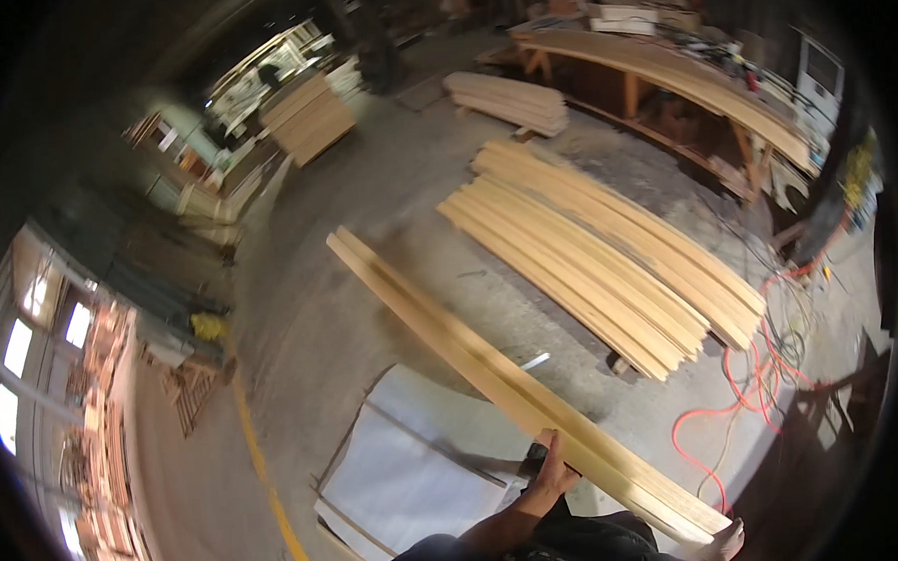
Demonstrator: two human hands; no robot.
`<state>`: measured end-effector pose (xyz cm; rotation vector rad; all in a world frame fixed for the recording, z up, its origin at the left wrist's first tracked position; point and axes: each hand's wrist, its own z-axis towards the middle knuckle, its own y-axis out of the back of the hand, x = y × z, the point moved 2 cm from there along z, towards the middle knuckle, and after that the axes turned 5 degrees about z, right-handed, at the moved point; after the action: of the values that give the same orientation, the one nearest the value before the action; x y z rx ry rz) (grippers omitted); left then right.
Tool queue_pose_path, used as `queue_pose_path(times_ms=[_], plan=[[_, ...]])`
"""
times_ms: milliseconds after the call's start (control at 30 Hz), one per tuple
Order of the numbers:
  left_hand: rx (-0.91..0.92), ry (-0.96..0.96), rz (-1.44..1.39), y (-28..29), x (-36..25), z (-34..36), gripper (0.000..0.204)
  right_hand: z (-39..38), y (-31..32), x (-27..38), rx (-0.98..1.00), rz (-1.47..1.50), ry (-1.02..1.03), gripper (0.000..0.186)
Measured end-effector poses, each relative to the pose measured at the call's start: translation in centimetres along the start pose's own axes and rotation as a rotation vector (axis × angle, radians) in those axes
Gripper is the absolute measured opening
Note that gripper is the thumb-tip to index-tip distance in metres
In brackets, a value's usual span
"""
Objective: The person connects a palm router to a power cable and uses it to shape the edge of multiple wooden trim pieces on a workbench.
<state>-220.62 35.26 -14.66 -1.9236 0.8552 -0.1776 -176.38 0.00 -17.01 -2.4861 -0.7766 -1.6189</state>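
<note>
A long pale wooden board (471, 357) slants across in front of me, its far end up toward the left. A line runs along its length; whether it is one grooved piece or two laid together I cannot tell. Around its side, a little back from the near end, my left hand (554, 468) is closed with the thumb on top. My right hand (723, 545) grips the near end at the lower right, its fingers mostly hidden. Right of the board, a wide stack of similar boards (577, 266) lies low above the floor on supports.
White sheets (406, 470) lie on the floor at lower left. Orange hose (706, 415) and cables curl at the right. A wooden workbench (659, 70) stands at the back right, with a smaller board stack (507, 100) before it. A yellow line (263, 480) marks the floor at left.
</note>
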Motion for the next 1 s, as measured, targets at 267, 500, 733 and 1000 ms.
queue_pose_path(times_ms=[267,500,733,1000], plan=[[0.214,0.374,0.316,-10.0,19.6,-3.0,0.082,-10.9,22.4,-8.5,-0.556,0.283,-0.019,0.043],[0.209,0.722,0.572,-15.2,39.8,-5.9,0.075,-25.3,36.2,-15.0,-1.000,0.259,-0.305,0.041],[0.342,1.188,0.666,-17.6,55.2,-7.1,0.084,-36.6,35.7,-19.9,-1.440,0.529,-0.315,0.032],[0.417,1.543,0.782,-21.8,72.0,-7.7,0.072,-39.4,29.6,-16.5,-1.752,0.659,-0.346,0.035]])
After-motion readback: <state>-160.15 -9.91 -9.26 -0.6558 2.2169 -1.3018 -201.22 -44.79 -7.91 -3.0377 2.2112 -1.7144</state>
